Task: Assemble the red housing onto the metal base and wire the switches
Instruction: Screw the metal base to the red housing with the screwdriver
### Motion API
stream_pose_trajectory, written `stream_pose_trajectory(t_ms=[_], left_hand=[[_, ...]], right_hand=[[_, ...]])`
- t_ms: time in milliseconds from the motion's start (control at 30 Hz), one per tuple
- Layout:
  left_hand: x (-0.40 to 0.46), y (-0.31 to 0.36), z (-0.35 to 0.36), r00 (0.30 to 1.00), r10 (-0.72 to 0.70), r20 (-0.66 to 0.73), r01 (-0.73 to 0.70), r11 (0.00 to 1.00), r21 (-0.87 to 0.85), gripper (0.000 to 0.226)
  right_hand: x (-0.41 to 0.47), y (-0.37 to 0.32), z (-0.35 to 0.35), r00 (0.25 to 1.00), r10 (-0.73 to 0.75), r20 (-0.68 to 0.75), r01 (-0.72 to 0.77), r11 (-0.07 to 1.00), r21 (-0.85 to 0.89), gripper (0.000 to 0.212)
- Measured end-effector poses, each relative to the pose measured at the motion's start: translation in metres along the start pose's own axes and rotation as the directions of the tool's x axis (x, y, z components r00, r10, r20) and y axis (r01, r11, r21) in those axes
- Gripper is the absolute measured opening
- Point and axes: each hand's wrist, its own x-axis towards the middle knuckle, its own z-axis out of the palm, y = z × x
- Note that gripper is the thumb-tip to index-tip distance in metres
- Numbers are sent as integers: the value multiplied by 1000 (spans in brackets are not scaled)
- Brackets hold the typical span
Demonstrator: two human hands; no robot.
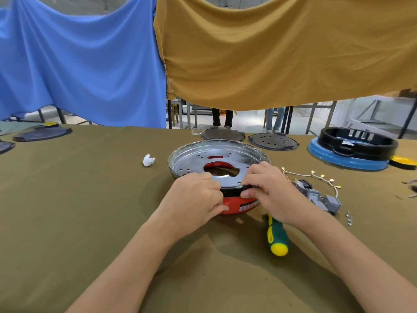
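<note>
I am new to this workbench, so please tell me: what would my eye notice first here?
First, the shiny metal base at the table's centre, sitting in the red housing, with the left hand and right hand gripping its near rim. Next, the green and yellow screwdriver lying just right of the housing, beside the grey switches and their wires.

Illumination is bright, even and diffuse, apparently from overhead; no hard-edged shadows. Soft shadows lie on the counter [90,199] beneath both forearms and around the metal base [216,154], whose polished surface carries a pale sheen without blown-out glare. The floor beyond the hanging cloths reads brighter, close to overexposed. Wide-angle distortion bows the counter's far edge and stretches the forearms at the lower corners. Focus is acceptable at centre; margins slightly soft.
</note>
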Motion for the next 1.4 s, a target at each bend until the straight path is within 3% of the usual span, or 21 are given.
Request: stream_pose_trajectory(t_ms=[400,767,1033,1200,1400], left_hand=[[-1,-2,2,999,-50,-22,49,998,-42,31],[-2,-7,2,990,-140,-1,139,980,-142,32],[-1,-2,1,982,-185,38,189,969,-158,50],[0,2,6,982,-150,116,167,972,-162,27],[6,-1,8,974,-155,167,186,963,-194,28]], right_hand=[[-3,-5,-3,1000,-21,-10,20,997,-74,6],[-1,-7,-4,999,38,29,-37,999,-36,11],[0,-9,-7,995,57,87,-52,997,-59,14],[1,-7,-10,994,34,100,-28,998,-57,13],[1,-7,-10,993,46,104,-41,998,-49,15]])
